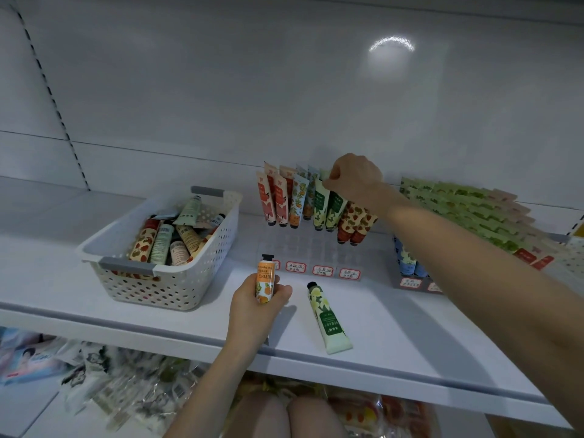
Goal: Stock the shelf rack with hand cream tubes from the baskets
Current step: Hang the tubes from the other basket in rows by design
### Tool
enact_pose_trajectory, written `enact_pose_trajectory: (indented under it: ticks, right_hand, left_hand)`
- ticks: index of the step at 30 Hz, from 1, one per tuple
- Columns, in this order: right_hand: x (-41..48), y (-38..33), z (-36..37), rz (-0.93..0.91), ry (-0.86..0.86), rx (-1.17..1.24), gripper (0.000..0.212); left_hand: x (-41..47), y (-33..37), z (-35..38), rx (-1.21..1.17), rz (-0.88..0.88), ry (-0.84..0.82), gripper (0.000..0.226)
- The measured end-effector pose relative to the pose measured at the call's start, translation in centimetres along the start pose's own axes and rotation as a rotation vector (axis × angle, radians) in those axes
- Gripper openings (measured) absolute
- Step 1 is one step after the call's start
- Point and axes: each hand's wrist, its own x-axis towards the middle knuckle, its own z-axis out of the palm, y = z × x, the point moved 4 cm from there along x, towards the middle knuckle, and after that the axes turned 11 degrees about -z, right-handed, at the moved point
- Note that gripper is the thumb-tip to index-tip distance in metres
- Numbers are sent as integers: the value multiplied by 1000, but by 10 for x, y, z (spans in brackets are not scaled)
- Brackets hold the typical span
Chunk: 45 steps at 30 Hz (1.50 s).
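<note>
Our right hand [355,181] pinches the top of a green tube [319,207] in the rack [316,246] — we should seat it straight — while our left hand [256,311] grips an orange tube [265,278] over the shelf [410,327].

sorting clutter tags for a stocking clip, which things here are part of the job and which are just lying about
In the job: left hand holding the orange tube; right hand pinching a green tube in the clear rack; lemon tube lying on the shelf; white basket of tubes.
Lying about: wrapped packets on the lower shelf; green fanned packs at far right, untouched.
</note>
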Motion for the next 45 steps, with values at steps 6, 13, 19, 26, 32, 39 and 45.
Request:
enact_pose_trajectory:
  ticks: [6, 13, 19, 26, 32, 39, 45]
  right_hand:
    - [-14, 14, -18, 0, 121, 47, 22]
    - [-14, 30, -9, 61, -4, -9, 24]
    - [-10, 23, -2, 52, 24, -15, 35]
    - [-4, 20, 6, 51, 5, -109, 16]
    - [1, 17, 10, 87, 8, -123, 26]
    - [-3, 16, 8, 84, 18, -6, 22]
    - [-13, 18, -1, 0, 80, 56, 23]
  left_hand:
    - [-2, 1, -1, 2, -4, 2, 15]
    - [-4, 3, 2, 10, 1, -2, 16]
    - [-2, 1, -2, 9, -5, 6, 15]
    - [0, 0, -3, 22, -1, 13, 14]
    - [4, -2, -4, 2, -7, 13, 14]
    - [3, -4, -3, 3, -18, 11, 14]
    - [2, -3, -3, 23, -4, 4, 13]
